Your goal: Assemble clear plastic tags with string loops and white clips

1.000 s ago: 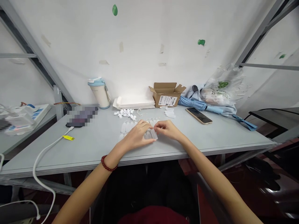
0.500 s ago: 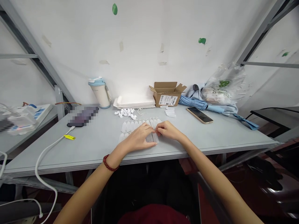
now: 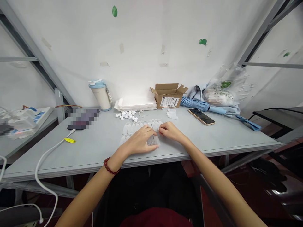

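Rows of small translucent, round-topped plastic pieces [image 3: 129,128] lie flat on the grey table in front of me. My left hand [image 3: 138,139] rests over the near row, thumb and fingers apart, framing clear pieces [image 3: 151,142] at its right end. Beside them on the right, my right hand [image 3: 172,131] is closed in a pinch at the end of the rows. Whatever its fingertips hold is hidden. Beyond the rows sits a pile of little white caps [image 3: 127,115] with thin strings nearby. More loose clear pieces [image 3: 172,114] lie before the cardboard box.
Along the wall stand a tumbler [image 3: 101,97], a white stack of flat packaging [image 3: 137,104], an open cardboard box [image 3: 168,98], a blue umbrella [image 3: 201,105] and a plastic bag [image 3: 224,90]. A phone [image 3: 201,116] lies right; another device [image 3: 82,119] with a white cable lies left.
My right hand has shifted very slightly, its fingertips a little higher and farther from my left thumb. My left hand stays over the pieces. The camera view has moved slightly.
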Motion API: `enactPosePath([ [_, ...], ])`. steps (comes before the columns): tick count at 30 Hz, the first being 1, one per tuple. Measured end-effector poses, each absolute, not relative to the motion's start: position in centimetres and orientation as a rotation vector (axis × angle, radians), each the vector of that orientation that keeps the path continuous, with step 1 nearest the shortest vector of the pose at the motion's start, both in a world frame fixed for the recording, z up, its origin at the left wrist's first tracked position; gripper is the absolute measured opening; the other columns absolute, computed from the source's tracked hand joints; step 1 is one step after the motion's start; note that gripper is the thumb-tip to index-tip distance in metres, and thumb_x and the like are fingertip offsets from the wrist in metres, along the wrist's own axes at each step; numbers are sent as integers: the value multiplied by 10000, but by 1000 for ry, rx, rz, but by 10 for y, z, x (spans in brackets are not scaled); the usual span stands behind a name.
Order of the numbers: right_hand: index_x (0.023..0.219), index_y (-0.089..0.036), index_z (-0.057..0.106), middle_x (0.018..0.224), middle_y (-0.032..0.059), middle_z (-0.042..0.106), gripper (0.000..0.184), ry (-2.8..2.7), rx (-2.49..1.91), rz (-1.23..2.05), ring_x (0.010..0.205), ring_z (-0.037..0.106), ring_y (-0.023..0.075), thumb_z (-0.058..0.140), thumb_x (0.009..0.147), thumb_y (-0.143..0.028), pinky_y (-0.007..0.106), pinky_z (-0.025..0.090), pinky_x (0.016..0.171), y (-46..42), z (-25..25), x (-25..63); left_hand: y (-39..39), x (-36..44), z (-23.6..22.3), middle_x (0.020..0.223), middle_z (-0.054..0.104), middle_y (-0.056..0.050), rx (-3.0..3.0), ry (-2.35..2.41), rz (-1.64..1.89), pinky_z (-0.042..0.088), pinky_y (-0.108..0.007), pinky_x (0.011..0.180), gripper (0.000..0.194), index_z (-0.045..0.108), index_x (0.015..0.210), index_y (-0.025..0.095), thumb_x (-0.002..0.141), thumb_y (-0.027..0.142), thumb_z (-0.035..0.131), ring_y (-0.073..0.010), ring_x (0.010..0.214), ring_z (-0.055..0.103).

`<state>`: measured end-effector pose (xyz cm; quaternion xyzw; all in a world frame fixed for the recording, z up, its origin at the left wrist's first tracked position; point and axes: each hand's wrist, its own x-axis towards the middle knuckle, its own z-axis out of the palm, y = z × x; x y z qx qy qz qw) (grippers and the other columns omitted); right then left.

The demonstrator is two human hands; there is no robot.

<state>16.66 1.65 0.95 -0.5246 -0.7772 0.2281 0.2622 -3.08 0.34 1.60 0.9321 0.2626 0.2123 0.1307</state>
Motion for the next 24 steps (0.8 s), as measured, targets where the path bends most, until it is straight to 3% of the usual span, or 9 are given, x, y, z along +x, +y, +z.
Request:
enactPosePath([
  [24, 573, -125, 620, 531, 9, 582, 248, -2156, -1361, 775, 532, 498, 112, 410, 704, -118, 220, 375, 574, 13, 13, 164, 5, -30, 15, 997, 608, -94, 2819, 848, 547, 429, -401, 874, 343, 565, 1046, 152, 806, 393, 610, -264, 1000, 495],
])
